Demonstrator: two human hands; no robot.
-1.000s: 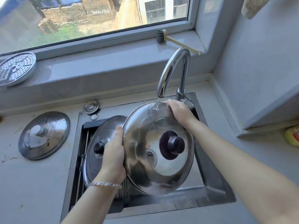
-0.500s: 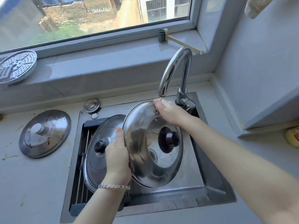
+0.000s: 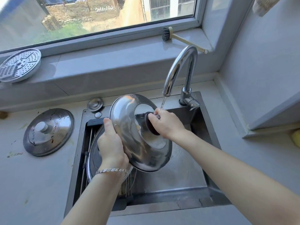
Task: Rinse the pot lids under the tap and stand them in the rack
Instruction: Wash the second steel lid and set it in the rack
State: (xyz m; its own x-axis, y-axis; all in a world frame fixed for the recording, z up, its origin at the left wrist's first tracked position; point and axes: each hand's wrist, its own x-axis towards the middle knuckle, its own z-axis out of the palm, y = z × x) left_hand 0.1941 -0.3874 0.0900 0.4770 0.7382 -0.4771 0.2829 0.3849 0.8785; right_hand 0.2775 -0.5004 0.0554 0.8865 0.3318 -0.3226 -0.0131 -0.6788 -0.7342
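Rinsing steel lid, both hands gripping.

**One head-worn view, looking down into the sink**

A single wide-angle camera sits on the person's head and faces forward and down. It looks steeply onto the sink, which fills the middle of the frame, close enough that both forearms enter from the bottom edge. The tap stands just above centre. The upper part of the frame takes in the window sill and window; the desk spreads left, a wall rises right. Straight edges bow near the borders.
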